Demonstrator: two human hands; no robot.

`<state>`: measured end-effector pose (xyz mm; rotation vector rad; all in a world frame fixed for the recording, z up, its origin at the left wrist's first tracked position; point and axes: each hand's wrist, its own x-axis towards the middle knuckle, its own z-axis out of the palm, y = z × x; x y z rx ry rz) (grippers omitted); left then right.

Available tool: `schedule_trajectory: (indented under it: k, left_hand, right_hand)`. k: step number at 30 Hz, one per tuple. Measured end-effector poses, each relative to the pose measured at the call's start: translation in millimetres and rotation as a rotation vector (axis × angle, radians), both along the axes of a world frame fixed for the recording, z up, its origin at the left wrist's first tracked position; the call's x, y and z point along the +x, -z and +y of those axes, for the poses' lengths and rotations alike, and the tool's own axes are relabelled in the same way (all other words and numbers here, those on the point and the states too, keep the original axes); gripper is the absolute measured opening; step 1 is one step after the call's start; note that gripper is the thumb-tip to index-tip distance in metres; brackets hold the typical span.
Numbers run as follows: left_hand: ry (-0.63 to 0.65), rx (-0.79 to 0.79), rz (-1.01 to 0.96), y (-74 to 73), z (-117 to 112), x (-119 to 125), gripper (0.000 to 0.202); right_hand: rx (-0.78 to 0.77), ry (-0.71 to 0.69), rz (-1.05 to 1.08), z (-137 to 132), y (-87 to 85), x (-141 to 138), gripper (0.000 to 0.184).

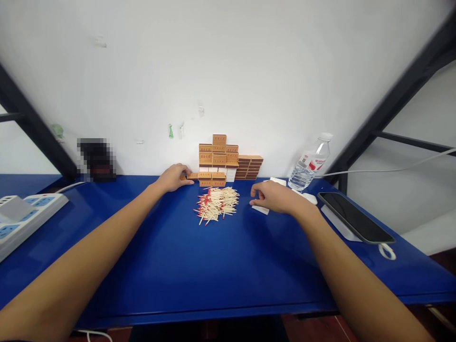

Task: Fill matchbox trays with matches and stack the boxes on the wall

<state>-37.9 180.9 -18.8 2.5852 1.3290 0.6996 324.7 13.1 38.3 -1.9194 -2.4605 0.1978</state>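
My left hand [174, 178] is closed, thumb and fingers pinching an orange matchbox [193, 176] at the left end of a low front row. Beside it, more matchboxes [218, 179] stand in that row, with a taller stack of matchboxes [219, 158] behind them against the wall. In front lies a heap of loose matches [218, 204], many with red heads showing at the left. My right hand [272, 195] hovers right of the heap, its fingers loosely curled and apart, with nothing visible between them. Partly beneath it is a white piece of paper [261, 209].
A stack of matchboxes lying sideways [248, 167] adjoins the tall stack. Farther right are a water bottle [309, 164] and a phone [355, 216] propped on a white support. A power strip [32, 216] lies at the left of the blue table [213, 270]; metal bars slope at both sides.
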Motion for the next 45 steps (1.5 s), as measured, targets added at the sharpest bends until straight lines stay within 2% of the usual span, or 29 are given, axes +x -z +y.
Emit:
schedule_trajectory:
  k: [8,12,15,17,20,22,25,27,31,35,38,40,43,45]
  left_hand:
    - [-0.037,-0.066,-0.036,-6.0,-9.2,2.4,0.057]
    - [-0.037,-0.043,-0.028,-21.2,-23.2,-14.1,0.039]
    - [-0.062,-0.006,-0.052,-32.8,-50.0,-30.7,0.039]
    - [-0.060,0.032,-0.085,-37.6,-76.0,-33.2,0.038]
    - [-0.013,0.140,-0.175,-38.3,-119.4,-16.9,0.034]
    - [0.065,0.240,-0.257,-35.4,-144.5,2.4,0.030]
    - [0.180,0.285,-0.320,-29.8,-168.0,27.7,0.025]
    - [0.204,0.276,-0.343,-26.9,-174.4,36.1,0.026]
    - [0.198,0.258,-0.348,-22.3,-175.6,37.6,0.032]
    - [0.238,0.245,-0.339,-17.3,-174.6,35.9,0.037]
    - [0.212,0.267,-0.325,-14.9,-173.7,32.6,0.039]
    - [0.153,0.282,-0.319,-14.5,-171.8,27.5,0.037]
    - [0.083,0.297,-0.274,-14.7,-165.0,15.4,0.035]
    - [0.056,0.313,-0.209,-14.6,-157.8,5.5,0.036]
  right_hand:
    - [0.011,-0.017,0.031,0.8,1.0,-1.2,0.018]
    - [0.034,-0.005,0.045,0.5,-0.5,2.2,0.017]
    - [0.086,-0.015,0.103,2.0,0.5,-0.5,0.015]
    - [0.175,-0.042,0.318,1.6,3.8,-11.4,0.017]
    - [0.214,-0.065,0.896,-6.9,12.1,-44.5,0.031]
    - [0.102,-0.059,1.181,-18.2,18.1,-71.6,0.040]
    - [-0.118,-0.158,1.305,-34.9,24.1,-101.9,0.040]
    - [-0.149,-0.169,1.331,-40.4,25.1,-108.2,0.039]
    - [-0.118,-0.012,1.307,-38.9,24.0,-99.7,0.043]
    - [-0.196,0.011,1.250,-37.2,25.3,-97.3,0.041]
    - [-0.141,0.055,1.210,-34.1,20.7,-92.4,0.038]
    - [-0.060,0.104,1.135,-29.2,10.9,-77.9,0.038]
    - [0.061,0.175,0.940,-21.4,-10.6,-39.0,0.038]
    - [0.067,0.211,0.796,-18.3,-23.1,-10.4,0.042]
